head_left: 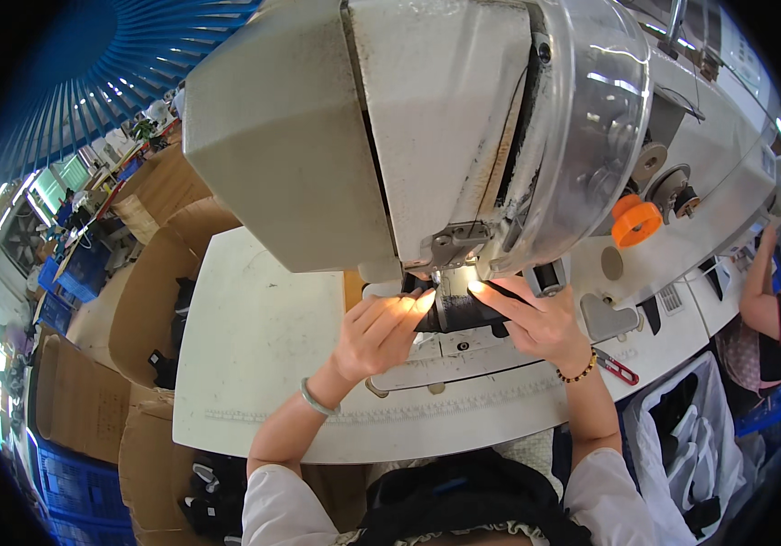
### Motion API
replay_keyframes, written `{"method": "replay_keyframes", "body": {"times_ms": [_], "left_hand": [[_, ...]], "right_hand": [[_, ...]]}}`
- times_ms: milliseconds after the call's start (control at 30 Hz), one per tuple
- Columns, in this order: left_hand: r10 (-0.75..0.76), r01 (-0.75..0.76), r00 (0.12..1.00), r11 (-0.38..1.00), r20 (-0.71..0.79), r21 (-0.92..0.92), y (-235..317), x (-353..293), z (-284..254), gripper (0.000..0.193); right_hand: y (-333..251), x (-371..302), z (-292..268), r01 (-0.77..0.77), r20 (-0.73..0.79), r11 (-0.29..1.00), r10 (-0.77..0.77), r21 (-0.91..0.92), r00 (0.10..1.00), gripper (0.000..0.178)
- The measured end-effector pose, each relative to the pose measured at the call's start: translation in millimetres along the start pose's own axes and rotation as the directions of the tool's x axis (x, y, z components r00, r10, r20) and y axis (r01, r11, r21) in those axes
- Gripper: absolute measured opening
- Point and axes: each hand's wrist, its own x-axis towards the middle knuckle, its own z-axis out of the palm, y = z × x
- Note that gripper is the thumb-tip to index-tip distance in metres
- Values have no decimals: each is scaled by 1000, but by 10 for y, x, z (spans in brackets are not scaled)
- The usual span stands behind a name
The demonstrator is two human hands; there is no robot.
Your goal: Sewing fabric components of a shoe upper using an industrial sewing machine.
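Under the lit needle area of a large grey-white sewing machine lies a black fabric piece. My left hand pinches its left end, fingertips pressed together close to the presser foot area. On the other side, my right hand grips the right end of the same piece, with the index finger reaching toward the needle. The needle and the exact stitching spot are partly hidden by the machine head and glare.
White sewing table with a printed ruler strip. Red-handled thread snips lie right of my wrist. Cardboard boxes holding dark items stand left; a white bag hangs right. A blue fan grille is upper left. Another person sits far right.
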Motion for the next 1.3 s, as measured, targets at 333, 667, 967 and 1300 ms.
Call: {"method": "replay_keyframes", "body": {"times_ms": [333, 667, 967, 1300], "left_hand": [[-3, 3, 999, 1000, -38, 0, 8, -22, 46, 42], [-12, 12, 999, 1000, -34, -5, 7, -30, 69, 43], [48, -49, 998, 999, 29, 21, -13, 24, -11, 37], [8, -8, 1000, 1000, 11, -19, -3, 7, -5, 34]], "right_hand": [[11, -15, 3, 14, -19, 1000, -14, -26, 1000, 47], [71, -36, 14, -17, 21, 998, 15, 62, 1000, 41], [77, -21, 21, 3, -13, 996, -2, 91, 1000, 37], [71, -35, 17, -3, 13, 997, 2, 75, 1000, 39]]}}
